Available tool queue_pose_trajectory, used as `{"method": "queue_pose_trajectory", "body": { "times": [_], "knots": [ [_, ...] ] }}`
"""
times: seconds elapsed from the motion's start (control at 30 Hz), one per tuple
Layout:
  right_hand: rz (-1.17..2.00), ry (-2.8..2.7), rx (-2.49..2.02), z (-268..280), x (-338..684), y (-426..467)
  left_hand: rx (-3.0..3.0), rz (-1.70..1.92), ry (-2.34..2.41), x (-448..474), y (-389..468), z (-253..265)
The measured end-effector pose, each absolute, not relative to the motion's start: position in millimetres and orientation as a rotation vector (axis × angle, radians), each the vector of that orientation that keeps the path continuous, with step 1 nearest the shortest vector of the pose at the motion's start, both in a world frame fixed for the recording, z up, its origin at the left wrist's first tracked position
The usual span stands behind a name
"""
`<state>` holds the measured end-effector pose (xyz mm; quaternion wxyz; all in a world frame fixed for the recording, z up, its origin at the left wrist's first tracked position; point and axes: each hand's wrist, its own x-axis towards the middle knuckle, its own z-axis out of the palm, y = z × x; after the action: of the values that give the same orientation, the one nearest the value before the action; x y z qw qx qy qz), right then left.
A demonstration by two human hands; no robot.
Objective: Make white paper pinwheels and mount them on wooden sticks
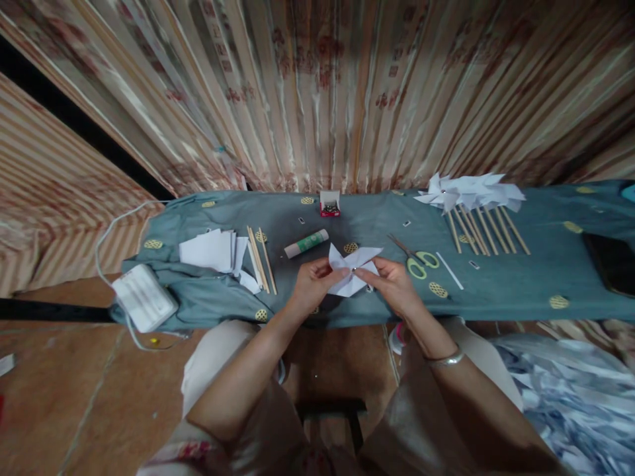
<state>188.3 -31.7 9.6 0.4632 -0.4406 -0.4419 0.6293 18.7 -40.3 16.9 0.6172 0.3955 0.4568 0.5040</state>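
Note:
A white folded paper pinwheel (353,283) with a small pin at its centre is held over the near side of the table. My left hand (316,285) pinches its left side, the thumb close to the centre. On the other side my right hand (393,283) grips it, thumb also near the pin. Behind the pinwheel lies a glue stick (306,244) with a green label. Scissors (417,258) with green handles rest just right of my right hand, beside a thin white paper strip (450,271). A small red box of pins (330,204) stands open farther back.
White paper pieces (211,251) and several wooden sticks (262,259) lie at left, near a white power strip (145,297) with a cable. Several finished pinwheels on sticks (476,195) lie at the back right. A dark phone (610,262) is at far right; a curtain (317,99) hangs behind.

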Motion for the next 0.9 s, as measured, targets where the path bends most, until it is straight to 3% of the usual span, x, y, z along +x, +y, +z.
{"method": "queue_pose_trajectory", "body": {
  "times": [0.2,0.37,0.57,0.9],
  "knots": [
    [1.519,-1.028,-1.121,8.1,192.6,-29.9,1.127,1.457,1.564,-62.3,-10.0,6.2],
    [1.543,-1.036,-1.099,11.5,193.6,-31.6,1.698,1.043,2.16,-110.2,3.9,-20.0],
    [1.539,-1.067,-1.056,17.9,194.5,-33.7,1.876,0.779,2.249,-114.7,1.1,-26.2],
    [1.533,-1.054,-1.09,21.4,204.3,-38.9,1.5,0.836,2.278,-113.0,9.6,-8.4]
  ]
}}
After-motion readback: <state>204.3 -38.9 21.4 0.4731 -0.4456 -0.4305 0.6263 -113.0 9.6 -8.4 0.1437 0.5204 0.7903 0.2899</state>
